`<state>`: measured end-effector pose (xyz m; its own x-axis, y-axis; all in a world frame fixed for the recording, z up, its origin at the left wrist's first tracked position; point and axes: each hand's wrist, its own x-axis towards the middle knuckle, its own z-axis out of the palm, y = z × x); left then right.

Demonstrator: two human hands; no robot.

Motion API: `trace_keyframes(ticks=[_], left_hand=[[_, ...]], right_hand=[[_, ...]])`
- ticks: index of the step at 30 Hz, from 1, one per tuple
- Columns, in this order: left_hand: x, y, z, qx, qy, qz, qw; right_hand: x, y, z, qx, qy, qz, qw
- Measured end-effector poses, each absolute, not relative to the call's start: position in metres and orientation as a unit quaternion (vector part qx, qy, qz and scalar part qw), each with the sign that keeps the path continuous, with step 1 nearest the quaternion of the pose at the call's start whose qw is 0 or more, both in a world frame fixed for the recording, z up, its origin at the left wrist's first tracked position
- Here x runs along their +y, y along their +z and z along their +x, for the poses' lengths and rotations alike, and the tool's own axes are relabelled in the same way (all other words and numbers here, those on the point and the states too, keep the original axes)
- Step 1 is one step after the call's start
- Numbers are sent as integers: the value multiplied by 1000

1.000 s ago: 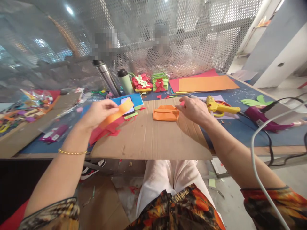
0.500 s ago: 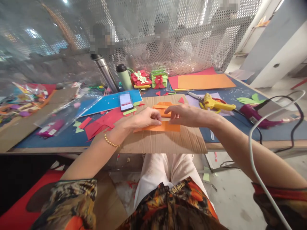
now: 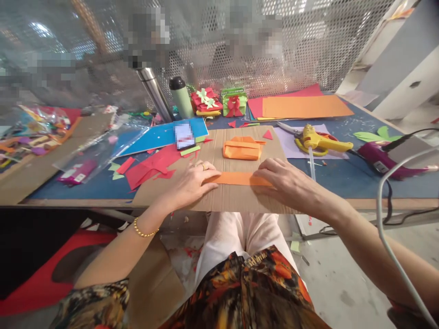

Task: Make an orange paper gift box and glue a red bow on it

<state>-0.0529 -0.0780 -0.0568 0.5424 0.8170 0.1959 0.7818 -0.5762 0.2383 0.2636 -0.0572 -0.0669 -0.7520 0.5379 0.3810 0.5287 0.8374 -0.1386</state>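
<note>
Hands were close together over the orange strip (image 3: pixel 236 178) half a second ago; now spread apart. Left hand (image 3: pixel 192 183) on its left end, right hand (image 3: pixel 284 182) on its right; pinching or pressing, can't tell. Strip lies flat on the cardboard (image 3: pixel 236 199), just nearer the person than the folded orange piece (image 3: pixel 242 150). Reads as steadied both ends.
</note>
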Motion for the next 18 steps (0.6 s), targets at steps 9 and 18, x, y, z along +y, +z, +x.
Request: trace_keyframes(ticks=[9,18], left_hand=[[-77,-73,-39,366,126,906,-170],[-81,-76,-44,363,154,903,-173]], right_hand=[[-59,-80,256,-936,-149,-262,180],[-60,-80,255,-939,-117,-252,203]])
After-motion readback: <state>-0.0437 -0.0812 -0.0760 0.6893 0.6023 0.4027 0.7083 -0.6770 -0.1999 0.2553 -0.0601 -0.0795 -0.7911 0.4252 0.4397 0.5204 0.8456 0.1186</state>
